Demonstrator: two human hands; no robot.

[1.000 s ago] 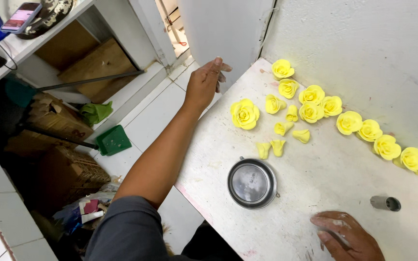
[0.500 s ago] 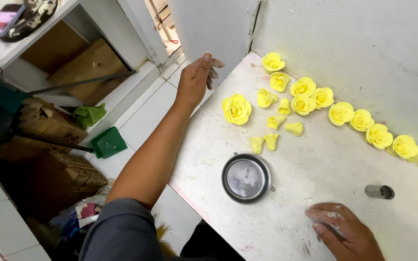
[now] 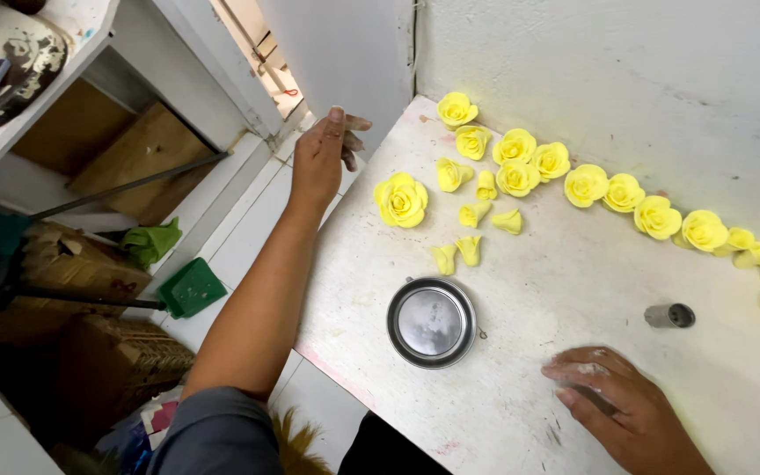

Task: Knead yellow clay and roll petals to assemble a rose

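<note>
- Left hand [image 3: 325, 151] raised off the left edge of the white table [image 3: 573, 290], over the tiled floor [image 3: 248, 237]. Fingers extended and close together, thumb side up; holds nothing that shows. Judging by the pose, it hangs in the air beside the table corner, not resting on anything.
- Right hand [image 3: 626, 409] lies flat, palm down, on the near right of the table. Fingers pressed to the surface and slightly apart, dusted white. Something dark may sit under the palm; cannot tell what.
- Large yellow rose [image 3: 400, 199] sits nearest the left hand, alone near the table's left edge, apart from the others. Looks finished and set aside.
- Row of smaller yellow roses [image 3: 626, 195] runs along the wall from the far corner to the right edge, each just beside the next; the line-up keeps them clear of the work area.
- Loose yellow petals [image 3: 471, 227] lie between the large rose and the round metal lid [image 3: 431, 322], probably parts kept close at hand.
- Metal lid sits flat mid-table, between the two hands.
- Small grey cylinder [image 3: 668, 315] lies on its side just beyond the right hand.
- Off the table: green dustpan [image 3: 190, 288] and cardboard boxes [image 3: 81, 281] on the floor to the left.
</note>
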